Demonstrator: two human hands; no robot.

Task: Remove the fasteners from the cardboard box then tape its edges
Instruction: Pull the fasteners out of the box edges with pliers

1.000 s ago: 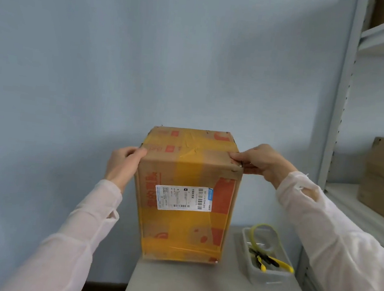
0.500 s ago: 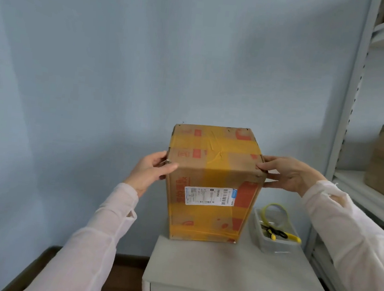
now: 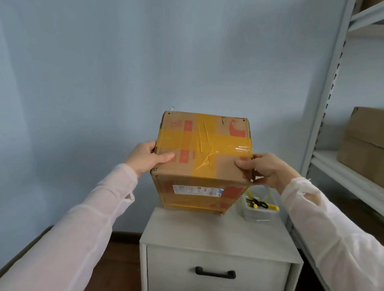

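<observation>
Head cam, looking down at a cardboard box [image 3: 202, 161] gripped in both hands over the back of a grey drawer cabinet [image 3: 219, 234]. Lower edge right at the cabinet top, can't tell if touching or just off it. Tipped toward the camera, so top face with its cross of yellow tape [image 3: 201, 141] turned up at the viewer. Front face with the shipping label [image 3: 196, 191] angled downward and badly foreshortened. Looks taller than wide, long axis running bottom to top and leaning toward the person, though hard to be sure at this angle. Small dark fasteners [image 3: 168, 113] at the far top corners, plus a thin dark pin [image 3: 251, 179] with a pale tip at the near right corner.

On the left top edge, left hand [image 3: 147, 157] clamped on, thumb flat on the top face, other fingers round the side and out of sight. Same deal for the right hand [image 3: 267, 170] at the near right corner. Thumb on top, fingers curled close together right by that pin, can't tell if pinching it.

Off to the right on the cabinet, a clear tub [image 3: 259, 215] with a yellow-handled tool [image 3: 262, 204] inside. Further right, metal shelving [image 3: 321, 112] with brown cartons [image 3: 378, 140]
</observation>
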